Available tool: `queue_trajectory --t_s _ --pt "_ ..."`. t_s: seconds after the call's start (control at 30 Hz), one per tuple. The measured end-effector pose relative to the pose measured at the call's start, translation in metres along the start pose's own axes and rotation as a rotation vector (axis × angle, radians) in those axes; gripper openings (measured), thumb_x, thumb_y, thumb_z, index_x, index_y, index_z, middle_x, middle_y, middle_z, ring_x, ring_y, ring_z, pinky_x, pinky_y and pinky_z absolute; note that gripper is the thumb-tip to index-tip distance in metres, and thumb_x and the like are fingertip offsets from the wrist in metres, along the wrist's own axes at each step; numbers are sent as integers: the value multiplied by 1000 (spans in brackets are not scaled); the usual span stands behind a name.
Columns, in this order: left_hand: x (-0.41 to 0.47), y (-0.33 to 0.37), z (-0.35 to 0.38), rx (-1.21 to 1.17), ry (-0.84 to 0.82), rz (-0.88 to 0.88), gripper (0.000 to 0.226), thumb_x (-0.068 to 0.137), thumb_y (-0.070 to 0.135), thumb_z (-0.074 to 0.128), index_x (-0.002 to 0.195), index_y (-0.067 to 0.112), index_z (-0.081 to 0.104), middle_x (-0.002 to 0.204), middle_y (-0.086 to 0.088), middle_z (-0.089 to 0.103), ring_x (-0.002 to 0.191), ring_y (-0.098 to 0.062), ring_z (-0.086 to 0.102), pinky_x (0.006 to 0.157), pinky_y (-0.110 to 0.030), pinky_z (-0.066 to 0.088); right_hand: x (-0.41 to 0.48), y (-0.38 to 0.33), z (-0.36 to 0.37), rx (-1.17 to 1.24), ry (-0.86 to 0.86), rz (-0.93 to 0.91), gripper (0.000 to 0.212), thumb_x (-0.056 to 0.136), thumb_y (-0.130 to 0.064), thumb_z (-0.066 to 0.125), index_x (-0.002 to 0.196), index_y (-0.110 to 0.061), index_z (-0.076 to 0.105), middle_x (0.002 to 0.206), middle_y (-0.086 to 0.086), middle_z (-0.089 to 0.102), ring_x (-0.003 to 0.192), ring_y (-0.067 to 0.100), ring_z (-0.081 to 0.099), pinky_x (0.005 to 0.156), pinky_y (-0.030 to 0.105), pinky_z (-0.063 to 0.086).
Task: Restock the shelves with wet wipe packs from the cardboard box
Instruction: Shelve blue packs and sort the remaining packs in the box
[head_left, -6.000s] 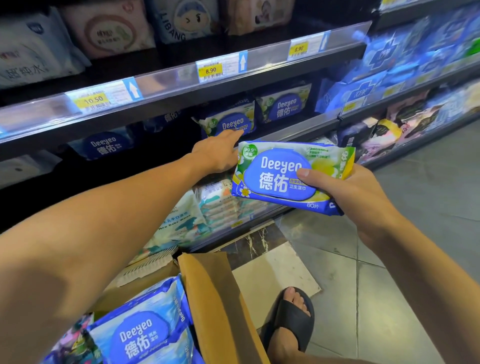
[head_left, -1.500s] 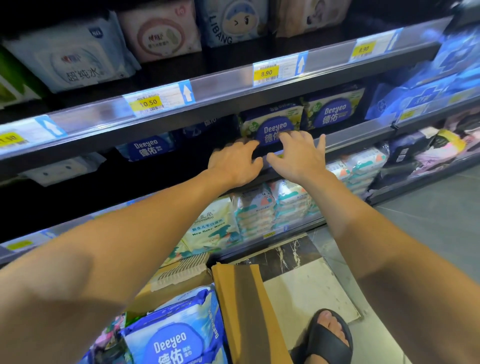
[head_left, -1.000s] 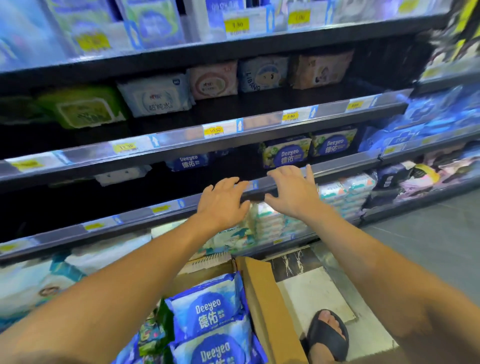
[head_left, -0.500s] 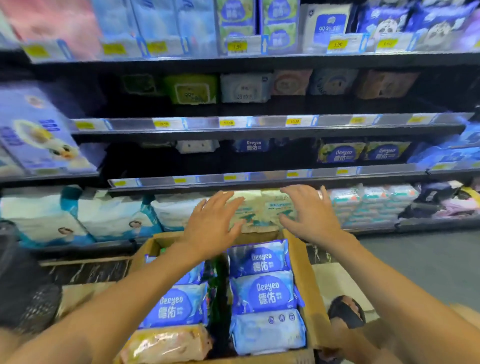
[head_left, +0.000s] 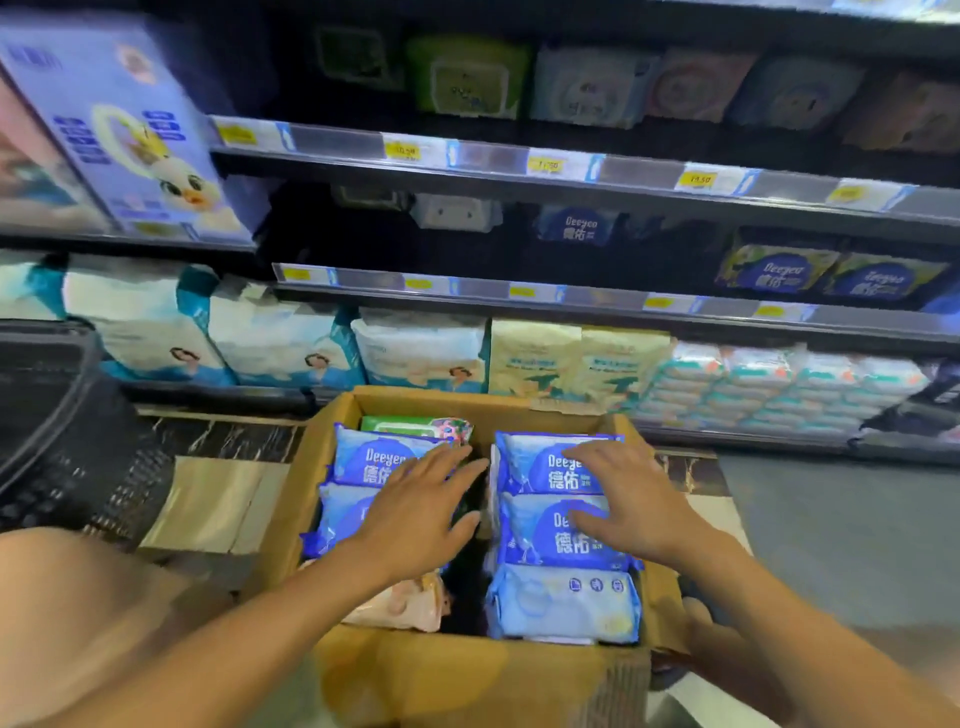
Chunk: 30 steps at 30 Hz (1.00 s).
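Note:
An open cardboard box (head_left: 519, 675) stands on the floor in front of me, filled with two rows of blue Deeyeo wet wipe packs (head_left: 530, 462). My left hand (head_left: 415, 512) hovers over the left row (head_left: 363, 457) with fingers spread and straight. Over the right row my right hand (head_left: 623, 499) is spread flat, fingers reaching onto the blue packs. Neither hand holds anything. Two green-and-blue Deeyeo packs (head_left: 779, 270) sit on the middle shelf (head_left: 571, 296) at the right.
A green pack (head_left: 410, 423) lies at the box's far end and a pink pack (head_left: 405, 605) at its near left. Large white packs (head_left: 280, 343) fill the bottom shelf. A black basket (head_left: 52, 415) stands at the left. Grey floor lies to the right.
Both hands left the shelf edge and came down over the box. My view dropped from the shelves to the box. The green-and-blue pack held earlier is out of my hands.

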<state>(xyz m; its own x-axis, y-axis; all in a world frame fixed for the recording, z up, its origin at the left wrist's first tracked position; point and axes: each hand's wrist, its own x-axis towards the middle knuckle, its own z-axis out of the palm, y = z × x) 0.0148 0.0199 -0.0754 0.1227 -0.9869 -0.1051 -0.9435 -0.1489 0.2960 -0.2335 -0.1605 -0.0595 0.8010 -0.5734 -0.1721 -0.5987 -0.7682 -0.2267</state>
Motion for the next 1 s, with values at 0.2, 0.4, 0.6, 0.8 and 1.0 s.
queue_trajectory --t_s 0.2,0.4,0.6,0.8,1.0 --pt "11 -1 31 11 -122 57 68 98 53 41 162 32 26 169 3 23 157 -25 20 125 -47 22 3 10 41 -61 -186 -8 99 77 -68 65 161 -33 28 163 -6 33 153 17 26 125 42 17" --pt "18 -3 47 -80 -168 21 68 101 47 49 162 29 25 168 4 24 155 -21 23 122 -40 26 7 20 60 -62 -253 19 104 72 -65 70 162 -34 26 162 -7 32 151 19 26 120 46 30" --pt "25 3 47 -380 -237 -110 69 103 43 54 162 33 20 165 10 27 150 -12 30 116 -30 35 16 20 58 -95 -301 34 104 74 -66 68 162 -36 21 164 -11 28 150 17 25 119 46 26" --pt "32 3 50 -695 -303 -315 70 101 44 60 160 31 25 161 9 37 147 -10 37 117 -30 37 17 19 55 -75 -270 23 97 73 -65 68 157 -35 29 158 -11 35 145 17 32 117 42 28" --pt "35 6 52 -910 -329 -457 72 97 49 65 157 26 34 153 7 48 134 -6 46 116 -34 39 16 18 48 -87 -257 -7 96 76 -64 69 158 -33 30 158 -10 36 144 16 34 113 39 30"
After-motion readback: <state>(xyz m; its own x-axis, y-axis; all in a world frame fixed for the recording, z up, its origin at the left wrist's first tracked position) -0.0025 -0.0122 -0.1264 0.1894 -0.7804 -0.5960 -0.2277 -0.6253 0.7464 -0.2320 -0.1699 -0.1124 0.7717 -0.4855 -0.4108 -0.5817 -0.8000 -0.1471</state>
